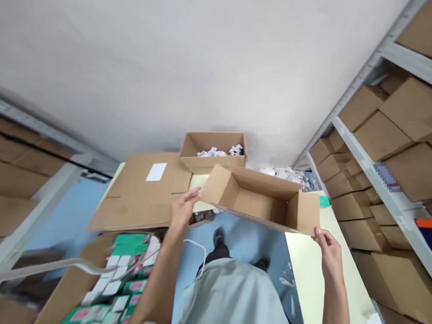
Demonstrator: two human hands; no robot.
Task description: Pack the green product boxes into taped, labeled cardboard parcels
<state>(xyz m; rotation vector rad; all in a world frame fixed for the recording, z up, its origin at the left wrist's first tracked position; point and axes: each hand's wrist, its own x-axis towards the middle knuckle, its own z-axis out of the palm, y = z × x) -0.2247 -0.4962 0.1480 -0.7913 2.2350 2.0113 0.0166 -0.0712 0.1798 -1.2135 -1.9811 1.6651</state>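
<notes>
A cardboard box (254, 201) hangs in the air before me, its top open and its two end flaps folded outward. My left hand (184, 208) pinches the left flap at its outer edge, fingers pointing right. At the lower corner of the right flap, my right hand (328, 248) is closed with thumb and fingers on the cardboard. The inside of the box looks bare, with seams along its floor. Behind it, against the wall, stands a second open box (213, 162) holding crumpled white paper (211, 152).
A flattened carton (139, 190) with a white label lies left on the table. Below it, a large carton holds several green and white packs (126, 278). A pale tabletop (312, 272) runs along my right. Shelves (364, 152) stacked with boxes flank both sides. A white cable (201, 245) hangs nearby.
</notes>
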